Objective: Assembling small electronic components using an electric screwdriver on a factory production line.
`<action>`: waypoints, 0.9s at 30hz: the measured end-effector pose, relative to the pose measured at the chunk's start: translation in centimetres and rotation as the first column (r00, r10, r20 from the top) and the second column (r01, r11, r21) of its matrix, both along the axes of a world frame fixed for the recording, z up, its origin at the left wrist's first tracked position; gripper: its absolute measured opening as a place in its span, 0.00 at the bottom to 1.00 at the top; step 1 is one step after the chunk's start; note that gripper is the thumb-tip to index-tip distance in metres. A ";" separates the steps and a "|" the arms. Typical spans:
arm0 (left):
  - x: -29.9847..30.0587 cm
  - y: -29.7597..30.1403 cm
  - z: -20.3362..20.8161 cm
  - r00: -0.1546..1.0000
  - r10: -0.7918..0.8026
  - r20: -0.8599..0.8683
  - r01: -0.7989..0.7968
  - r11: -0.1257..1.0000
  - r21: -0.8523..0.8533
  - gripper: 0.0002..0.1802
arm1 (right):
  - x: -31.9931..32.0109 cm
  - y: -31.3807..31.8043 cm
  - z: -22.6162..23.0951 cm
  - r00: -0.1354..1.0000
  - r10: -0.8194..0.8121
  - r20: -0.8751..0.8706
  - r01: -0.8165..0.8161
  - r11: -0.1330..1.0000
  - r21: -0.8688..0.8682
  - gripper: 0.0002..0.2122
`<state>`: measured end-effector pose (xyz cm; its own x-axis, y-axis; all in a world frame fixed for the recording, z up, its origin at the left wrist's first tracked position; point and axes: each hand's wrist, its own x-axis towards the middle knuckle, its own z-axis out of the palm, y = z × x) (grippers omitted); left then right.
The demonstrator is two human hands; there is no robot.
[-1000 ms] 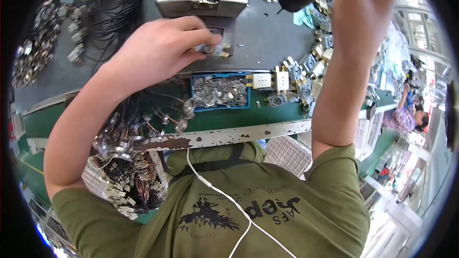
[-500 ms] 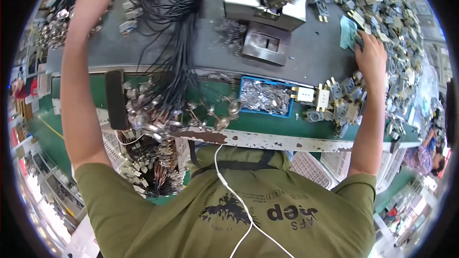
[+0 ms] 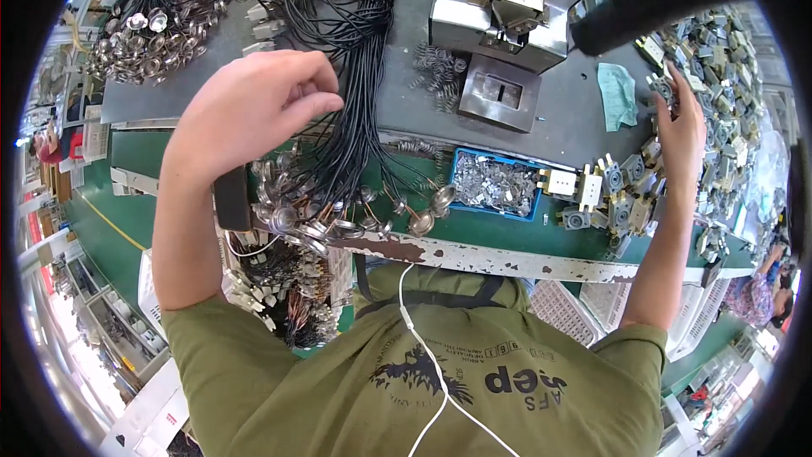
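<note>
My left hand (image 3: 258, 110) hangs above the near edge of the bench, just left of a bundle of black cables (image 3: 370, 59). Its fingers are loosely bent, the thumb is apart from them, and nothing shows between them. Round metal caps (image 3: 304, 224) lie below at the cable ends. At the right, my right hand (image 3: 683, 140) is beside a heap of grey and white plug-like parts (image 3: 719, 76). Thumb and forefinger are spread around the heap's edge, with no held piece visible. A teal cloth (image 3: 617, 96) lies left of that hand.
A metal fixture (image 3: 512, 13) stands at the back middle, behind a slotted steel block (image 3: 501, 93). Loose springs (image 3: 440, 68) lie beside it. A blue-rimmed tray (image 3: 495, 186) holds small metal pieces. A thick black bar (image 3: 655, 4) juts in at upper right.
My left hand has come from the far left toward me and right, to the cables. My right hand has moved off the teal cloth, slightly right and nearer; its fingers have spread.
</note>
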<state>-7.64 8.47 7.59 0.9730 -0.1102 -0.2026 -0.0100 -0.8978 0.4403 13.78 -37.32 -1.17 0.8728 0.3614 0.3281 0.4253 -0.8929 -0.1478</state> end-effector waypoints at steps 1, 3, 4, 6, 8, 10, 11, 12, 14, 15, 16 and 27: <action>-0.2 -0.3 0.2 1.000 0.024 0.011 -0.024 1.000 0.007 0.10 | -0.8 0.6 0.6 1.000 0.002 -0.004 -0.002 1.000 -0.004 0.24; -0.2 -1.1 -0.1 0.999 0.048 0.014 -0.048 0.999 0.009 0.09 | -3.3 2.5 1.8 0.998 0.054 0.031 -0.059 0.983 0.172 0.24; 0.3 -1.5 -0.1 0.995 0.006 0.104 -0.007 1.000 0.009 0.08 | -4.4 2.5 2.2 0.991 0.119 0.053 -0.129 0.958 0.257 0.25; 1.0 -1.5 -1.0 0.962 -0.105 0.251 0.087 0.993 0.082 0.09 | -7.0 4.0 2.8 0.939 0.336 0.071 -0.343 0.905 0.253 0.23; 1.5 -1.9 -1.2 0.970 -0.156 0.187 0.122 0.976 0.182 0.11 | -9.9 5.6 3.2 0.872 0.489 0.011 -0.465 0.823 0.327 0.21; 1.6 -2.9 -1.0 0.993 -0.116 0.010 0.109 0.959 0.262 0.14 | -11.7 7.9 3.1 0.824 0.565 -0.030 -0.517 0.773 0.369 0.21; 1.4 -3.2 -0.9 0.991 -0.132 0.009 0.125 0.957 0.261 0.14 | -11.8 8.6 3.3 0.797 0.604 -0.004 -0.567 0.751 0.337 0.21; 1.4 -3.5 -0.8 0.992 -0.127 0.015 0.117 0.946 0.301 0.15 | -12.1 9.1 2.7 0.793 0.609 -0.014 -0.541 0.715 0.442 0.23; 1.3 -3.6 -0.9 0.992 -0.118 0.051 0.093 0.932 0.350 0.15 | -12.5 9.9 2.0 0.772 0.635 0.016 -0.562 0.670 0.485 0.24; 1.6 -4.0 -0.9 0.991 -0.127 0.049 0.103 0.935 0.340 0.15 | -12.4 10.2 1.7 0.764 0.645 0.024 -0.573 0.660 0.486 0.25; 2.0 -4.5 -0.9 0.984 -0.145 0.104 0.104 0.940 0.325 0.14 | -12.0 10.5 1.1 0.760 0.650 0.008 -0.554 0.642 0.531 0.24; 5.1 -5.0 -4.9 0.923 -0.347 0.167 0.302 0.921 0.246 0.11 | -9.7 11.5 1.8 0.692 0.720 0.050 -0.685 0.634 0.359 0.27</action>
